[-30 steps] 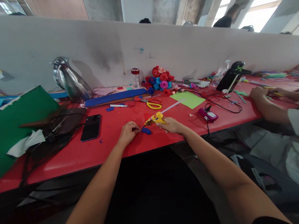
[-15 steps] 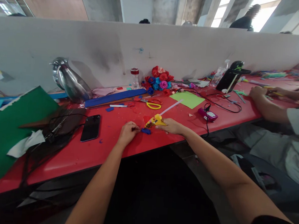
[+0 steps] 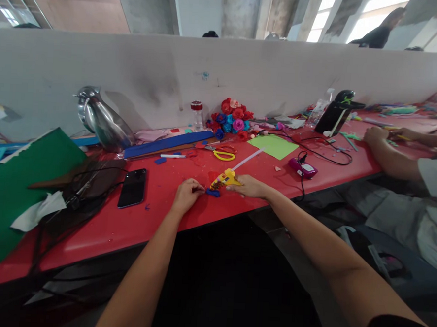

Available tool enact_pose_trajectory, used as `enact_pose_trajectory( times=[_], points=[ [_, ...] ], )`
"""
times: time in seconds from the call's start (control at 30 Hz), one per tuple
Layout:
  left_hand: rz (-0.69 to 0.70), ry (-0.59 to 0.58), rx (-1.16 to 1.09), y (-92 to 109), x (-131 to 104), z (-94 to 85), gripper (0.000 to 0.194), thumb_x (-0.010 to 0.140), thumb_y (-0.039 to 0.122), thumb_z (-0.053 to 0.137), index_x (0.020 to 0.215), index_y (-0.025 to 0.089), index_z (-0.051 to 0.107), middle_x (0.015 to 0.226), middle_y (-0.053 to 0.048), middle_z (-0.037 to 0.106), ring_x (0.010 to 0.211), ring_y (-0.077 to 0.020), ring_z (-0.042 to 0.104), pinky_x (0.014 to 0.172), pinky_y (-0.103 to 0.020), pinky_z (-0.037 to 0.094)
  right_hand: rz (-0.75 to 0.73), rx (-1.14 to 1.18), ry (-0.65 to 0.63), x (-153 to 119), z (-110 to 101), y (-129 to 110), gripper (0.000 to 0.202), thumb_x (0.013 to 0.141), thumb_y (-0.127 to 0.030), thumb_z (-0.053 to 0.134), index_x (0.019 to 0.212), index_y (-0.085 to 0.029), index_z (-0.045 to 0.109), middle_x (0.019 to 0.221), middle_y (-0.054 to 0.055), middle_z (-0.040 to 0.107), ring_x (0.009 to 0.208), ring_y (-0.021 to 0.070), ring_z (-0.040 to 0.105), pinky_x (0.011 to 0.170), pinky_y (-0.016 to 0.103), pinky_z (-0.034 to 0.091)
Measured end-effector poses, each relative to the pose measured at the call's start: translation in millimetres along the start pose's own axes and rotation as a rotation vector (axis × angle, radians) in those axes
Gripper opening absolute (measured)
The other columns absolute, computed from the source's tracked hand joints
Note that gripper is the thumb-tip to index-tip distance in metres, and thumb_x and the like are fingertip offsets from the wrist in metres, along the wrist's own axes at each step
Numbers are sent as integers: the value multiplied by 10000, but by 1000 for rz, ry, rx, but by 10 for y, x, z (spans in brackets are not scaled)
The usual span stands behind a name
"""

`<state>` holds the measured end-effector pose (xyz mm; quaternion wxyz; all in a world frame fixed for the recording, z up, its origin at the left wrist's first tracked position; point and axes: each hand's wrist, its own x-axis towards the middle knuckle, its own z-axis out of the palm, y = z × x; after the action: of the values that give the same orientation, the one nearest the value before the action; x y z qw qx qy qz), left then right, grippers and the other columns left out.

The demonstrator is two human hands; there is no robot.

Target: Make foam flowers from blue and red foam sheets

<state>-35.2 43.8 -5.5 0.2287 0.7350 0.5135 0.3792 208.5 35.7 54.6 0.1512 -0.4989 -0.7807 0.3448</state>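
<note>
Left hand (image 3: 187, 193): thumb and fingertips pressed together low over the red table (image 3: 125, 232), at the near end of a small blue piece (image 3: 212, 193); whether they pinched it was perhaps too small to tell.

Right hand (image 3: 249, 186): fingers closed round the handle of a yellow glue gun (image 3: 228, 177), nozzle angled down to the blue piece, between the two sets of fingertips. A pale glue stick (image 3: 249, 159) ran out of its back, beyond the right fingers.

Beyond both hands' fingers: yellow-handled scissors (image 3: 224, 155); a white pen (image 3: 172, 156); a long blue strip (image 3: 168, 144); a bunch of paper flowers (image 3: 233, 117).

Beyond and to the right of the right fingers: a light green sheet (image 3: 276, 146); a magenta device (image 3: 302, 167) with a black cable.

Well left of the left fingers: a dark phone (image 3: 132, 188), lying flat.
</note>
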Motion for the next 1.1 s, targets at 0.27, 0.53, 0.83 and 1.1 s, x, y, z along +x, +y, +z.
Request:
enact_pose_trajectory(
  times=[0.27, 0.53, 0.83, 1.1],
  points=[
    [8, -8, 12, 18, -1, -12, 105, 679, 127, 658, 652, 216, 709, 754, -18, 619, 741, -166, 577, 748, -317, 452, 32, -37, 75, 34, 6, 62, 378, 788, -553, 578, 764, -178, 534, 500, -26, 549, 494, 141, 546, 517, 229, 352],
    [-44, 35, -125, 54, -16, -19, 114, 655, 117, 633, 617, 216, 672, 707, -12, 634, 711, -170, 571, 764, -320, 444, 273, -99, 241, 264, -227, 301, 387, 892, -493, 472, 763, -153, 607, 551, 20, 616, 525, 131, 584, 514, 200, 385],
    [-280, 508, -567, 236, -95, 44, 85, 686, 262, 631, 720, 186, 623, 689, 9, 613, 682, -140, 550, 702, -268, 445, 362, -203, 775, 383, -146, 378, 271, 883, -309, 471, 1001, -121, 626, 1146, 210, 603, 1041, 279, 562, 783, 343, 428],
    [-164, 563, -386, 288, -179, 145, 88, 746, 265, 599, 762, 182, 623, 773, -27, 640, 752, -161, 588, 743, -291, 462, -150, 583, 491, 544, 844, -187, 249, 741, -370, 620, 880, -173, 678, 878, 53, 719, 816, 177, 643, 765, 295, 479]
  ],
)
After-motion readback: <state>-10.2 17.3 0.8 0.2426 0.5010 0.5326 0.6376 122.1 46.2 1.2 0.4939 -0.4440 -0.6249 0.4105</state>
